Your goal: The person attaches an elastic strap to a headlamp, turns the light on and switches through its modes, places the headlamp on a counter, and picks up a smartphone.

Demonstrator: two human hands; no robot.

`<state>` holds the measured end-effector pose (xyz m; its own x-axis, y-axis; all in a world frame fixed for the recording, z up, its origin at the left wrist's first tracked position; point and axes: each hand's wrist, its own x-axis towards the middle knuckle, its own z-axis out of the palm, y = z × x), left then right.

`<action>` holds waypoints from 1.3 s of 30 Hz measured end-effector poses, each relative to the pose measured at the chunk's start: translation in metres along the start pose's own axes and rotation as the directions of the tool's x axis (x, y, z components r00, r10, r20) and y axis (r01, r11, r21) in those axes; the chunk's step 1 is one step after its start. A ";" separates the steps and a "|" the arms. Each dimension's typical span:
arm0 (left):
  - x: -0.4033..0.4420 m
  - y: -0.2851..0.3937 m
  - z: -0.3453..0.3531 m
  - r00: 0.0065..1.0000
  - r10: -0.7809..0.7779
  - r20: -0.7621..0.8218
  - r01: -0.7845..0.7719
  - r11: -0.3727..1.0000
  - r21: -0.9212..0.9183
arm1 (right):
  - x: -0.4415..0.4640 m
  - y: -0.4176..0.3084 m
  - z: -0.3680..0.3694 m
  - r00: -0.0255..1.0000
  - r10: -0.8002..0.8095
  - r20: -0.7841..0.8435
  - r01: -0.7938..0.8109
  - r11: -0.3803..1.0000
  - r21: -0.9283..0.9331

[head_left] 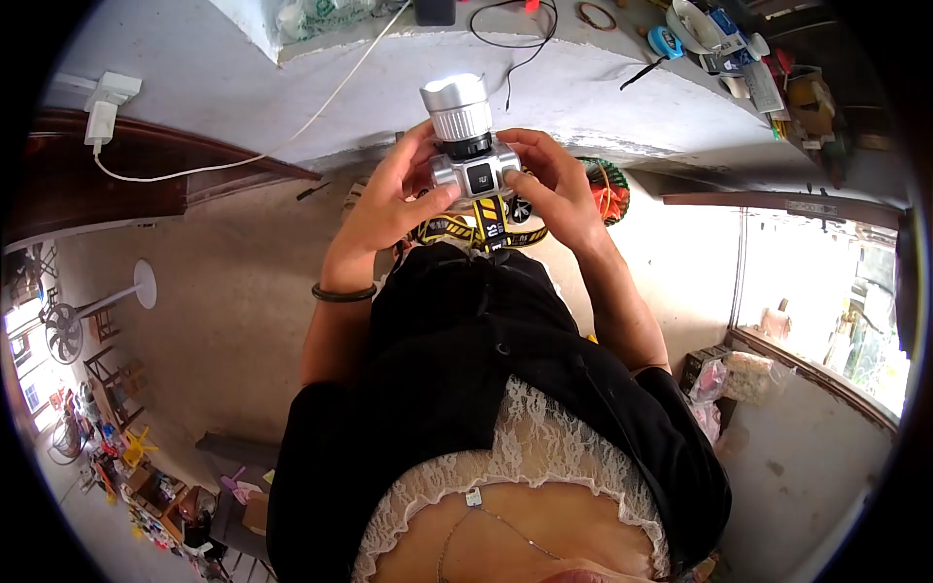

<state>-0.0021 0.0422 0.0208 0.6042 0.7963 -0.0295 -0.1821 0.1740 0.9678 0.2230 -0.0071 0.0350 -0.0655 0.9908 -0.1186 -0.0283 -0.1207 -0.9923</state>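
Observation:
Between my two hands is a silver headlamp [460,112], its ribbed round head pointing away from me and its lens edge bright white. A black square panel with a small mark sits on its body. My left hand [403,189] is closed around the left side of the body, thumb on the casing. On the other side my right hand [554,185] grips the body, with its thumb near the black panel. A black and yellow strap [491,222] with printed letters hangs from the headlamp toward my lap.
Beyond the headlamp runs a pale ledge [379,73] bearing a black cable [515,44], a blue tape measure [665,42] and assorted small items. A white charger [102,121] with a cord is at left. Behind my right hand is a red and green round item [610,192].

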 end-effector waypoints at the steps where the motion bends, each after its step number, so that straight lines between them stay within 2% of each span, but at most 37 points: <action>1: 0.000 -0.001 0.000 1.000 0.008 0.000 -0.008 1.000 0.001 | 0.000 0.001 0.001 1.000 -0.003 -0.007 0.003 1.000 -0.007; 5: 0.002 -0.003 0.001 1.000 0.021 -0.009 -0.020 1.000 0.012 | 0.003 0.009 0.000 0.999 -0.039 -0.018 0.039 0.999 0.013; 8: 0.004 -0.005 0.000 1.000 0.014 -0.004 -0.014 1.000 -0.004 | 0.002 0.001 0.002 1.000 0.026 -0.015 -0.026 0.999 0.020; 13: 0.003 -0.002 0.001 1.000 0.016 0.002 -0.016 1.000 0.008 | 0.002 -0.002 -0.006 0.997 0.026 0.067 -0.029 0.999 0.039; 19: 0.004 -0.006 0.002 1.000 0.026 -0.006 -0.026 1.000 0.005 | 0.001 0.003 -0.005 0.999 -0.027 0.036 0.026 1.000 0.012; 28: 0.002 -0.003 -0.001 1.000 0.014 -0.006 -0.014 0.999 0.033 | 0.001 0.001 -0.004 0.999 0.000 0.053 -0.004 0.998 0.062; 34: 0.002 -0.005 0.003 0.999 0.034 -0.032 -0.031 0.996 0.085 | 0.000 0.008 0.000 0.999 -0.019 -0.034 0.020 0.999 0.042; 39: 0.002 -0.008 -0.001 1.000 0.000 -0.011 0.000 1.000 0.011 | 0.000 0.007 -0.003 1.000 0.028 -0.002 -0.027 0.998 0.056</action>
<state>0.0000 0.0428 0.0125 0.5952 0.8029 -0.0326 -0.1736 0.1682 0.9703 0.2260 -0.0080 0.0282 -0.0639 0.9872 -0.1460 -0.0818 -0.1510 -0.9851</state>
